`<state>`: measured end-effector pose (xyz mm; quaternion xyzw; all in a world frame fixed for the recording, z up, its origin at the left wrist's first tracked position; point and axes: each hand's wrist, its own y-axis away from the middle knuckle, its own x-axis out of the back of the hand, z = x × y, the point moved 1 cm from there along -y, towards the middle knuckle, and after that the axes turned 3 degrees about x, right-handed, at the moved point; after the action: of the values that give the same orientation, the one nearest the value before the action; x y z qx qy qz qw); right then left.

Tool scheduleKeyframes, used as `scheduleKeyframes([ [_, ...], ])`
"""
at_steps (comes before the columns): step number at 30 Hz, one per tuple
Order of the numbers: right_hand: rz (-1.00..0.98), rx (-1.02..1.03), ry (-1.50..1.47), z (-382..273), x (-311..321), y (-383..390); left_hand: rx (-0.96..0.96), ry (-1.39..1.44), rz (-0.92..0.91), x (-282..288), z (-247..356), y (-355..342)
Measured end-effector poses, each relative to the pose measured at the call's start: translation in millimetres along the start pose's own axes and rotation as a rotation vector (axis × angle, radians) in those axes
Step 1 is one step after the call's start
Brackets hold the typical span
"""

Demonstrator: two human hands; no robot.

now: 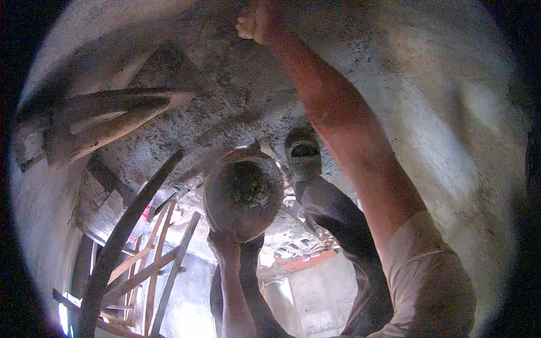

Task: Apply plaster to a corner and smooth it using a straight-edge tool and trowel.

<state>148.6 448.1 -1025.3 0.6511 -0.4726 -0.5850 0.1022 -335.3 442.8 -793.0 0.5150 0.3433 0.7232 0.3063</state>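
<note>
A round, dark, shallow bowl [220, 191] is held out in front of me, with some grey lumpy material [256, 194] inside. My left hand [224, 241] grips its near rim, the fingers partly hidden beneath it. My right arm reaches far forward to the rough, stained grey plaster surface [360, 62]. At its end my right hand [256, 25] is closed, with the fingers curled against that surface. Whatever it holds, if anything, is too dim to make out. Just right of the bowl shows my shod foot [304, 163], below a dark trouser leg.
A long, dark, curved wooden pole [132, 222] rises at the left. Behind it stand several crossed timber pieces [155, 265]. A triangular wooden shape [112, 127] juts out at the upper left. Lower down are an orange-red edge [309, 261] and a pale wall [321, 293].
</note>
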Motion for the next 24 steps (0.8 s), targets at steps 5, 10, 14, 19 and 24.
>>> scheduleKeyframes([
  [5,-1.0,0.043,-0.184,-73,121,-38,-0.029,0.008,-0.057,-39,24,2],
  [10,0.051,0.524,1.09,-66,61,-3,0.109,-0.12,0.066,-1,-3,-3],
  [14,0.334,1.761,2.794,-74,128,2,-0.103,-0.083,0.09,-7,-26,-10],
  [19,0.117,0.549,0.896,-142,86,-29,-0.046,-0.134,0.069,1,2,0],
  [24,0.286,0.322,0.543,-115,120,43,0.132,0.038,-0.05,-1,33,5],
])
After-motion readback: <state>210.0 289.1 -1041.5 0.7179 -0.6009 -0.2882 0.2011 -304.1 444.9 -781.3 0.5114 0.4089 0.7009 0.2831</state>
